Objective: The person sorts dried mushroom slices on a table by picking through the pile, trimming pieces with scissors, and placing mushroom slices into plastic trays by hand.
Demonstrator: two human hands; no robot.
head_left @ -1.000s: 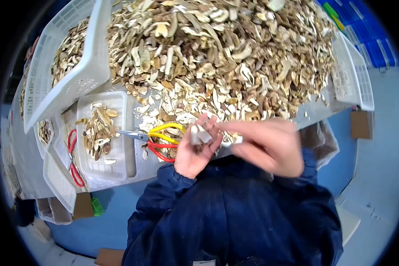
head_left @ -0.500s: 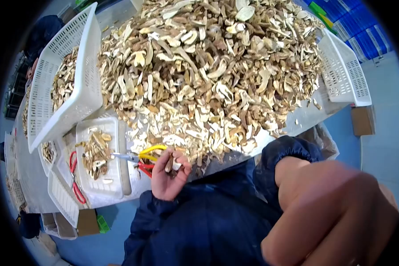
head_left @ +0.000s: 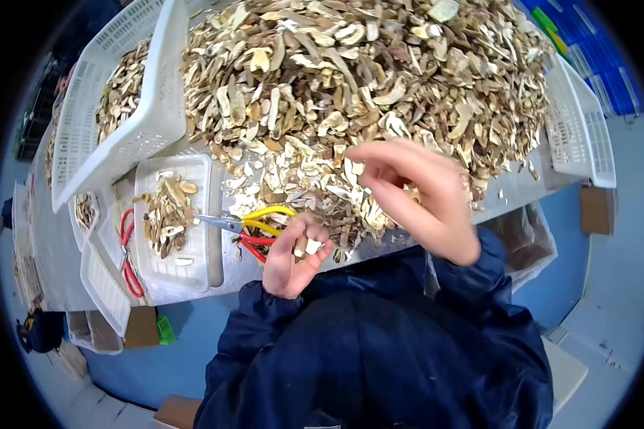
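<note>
One great heap of dried, brown-and-white slices (head_left: 365, 79) covers most of the table (head_left: 511, 189), its far side cut off by the top edge. The left basket (head_left: 132, 150) is cropped there too; the right basket (head_left: 579, 125) stands against the heap's other flank. A shallow tray (head_left: 207, 250) holds a smaller pile. The right hand (head_left: 429, 200) hangs over the heap's near slope, wrist bent, thumb and index curving toward each other with a narrow gap – a white slice shows there, but whether it is pinched or lies beyond I cannot tell. The left hand (head_left: 290, 266) is low and palm up before the dark jacket (head_left: 379, 329), fingers curled around a small pale piece (head_left: 313, 247). Yellow-and-red-handled shears (head_left: 268, 211) point their blades over the tray's rim; the left hand partly hides their handles. Red-handled scissors (head_left: 127, 250) lie left of the tray.
</note>
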